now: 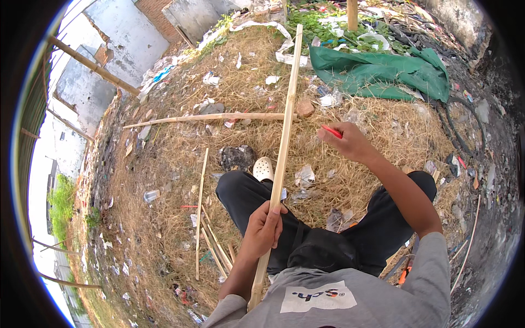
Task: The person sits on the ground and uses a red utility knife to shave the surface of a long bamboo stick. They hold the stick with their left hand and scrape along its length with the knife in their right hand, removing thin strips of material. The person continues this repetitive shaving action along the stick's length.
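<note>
Toward five o'clock, a white patch (pixel 318 297) on the grey shirt (pixel 402 298) bears one short line of multicoloured lettering, upside down here.

Outdoor yard (pixel 178 205) | dry grass (pixel 377 120) | scattered litter (pixel 304 176) | weathered walls (pixel 131 30)

Pale bamboo strip (pixel 280 164): long, narrow, held aslant. Red object (pixel 332 132): mostly concealed, held apart, right of the strip.
</note>
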Tool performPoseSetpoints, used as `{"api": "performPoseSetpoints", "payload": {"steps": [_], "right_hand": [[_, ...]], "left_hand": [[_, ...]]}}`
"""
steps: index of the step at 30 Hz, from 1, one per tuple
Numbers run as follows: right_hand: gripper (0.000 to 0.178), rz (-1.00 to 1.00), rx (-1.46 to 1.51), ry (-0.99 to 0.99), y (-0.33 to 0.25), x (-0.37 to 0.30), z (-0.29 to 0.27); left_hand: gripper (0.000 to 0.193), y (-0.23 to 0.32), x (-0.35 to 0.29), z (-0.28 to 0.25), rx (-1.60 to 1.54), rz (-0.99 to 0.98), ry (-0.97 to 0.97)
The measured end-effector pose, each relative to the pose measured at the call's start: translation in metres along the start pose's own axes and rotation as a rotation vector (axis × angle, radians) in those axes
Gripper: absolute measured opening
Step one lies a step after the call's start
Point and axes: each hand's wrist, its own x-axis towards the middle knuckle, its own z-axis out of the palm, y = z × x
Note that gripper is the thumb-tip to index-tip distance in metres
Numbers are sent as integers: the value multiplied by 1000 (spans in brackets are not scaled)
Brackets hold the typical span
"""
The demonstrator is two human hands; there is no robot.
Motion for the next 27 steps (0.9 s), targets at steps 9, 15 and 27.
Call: {"api": "performPoseSetpoints", "payload": {"steps": [9, 15, 27], "right_hand": [[41, 340, 983, 23, -4, 6, 14], [45, 330, 724, 129, 20, 21, 10], [22, 321, 1035, -58, -3, -12, 39]], "left_hand": [[31, 0, 25, 35, 32, -61, -185], [32, -10, 12, 31, 26, -74, -153], [36, -7, 27, 33, 8, 2, -114]]}}
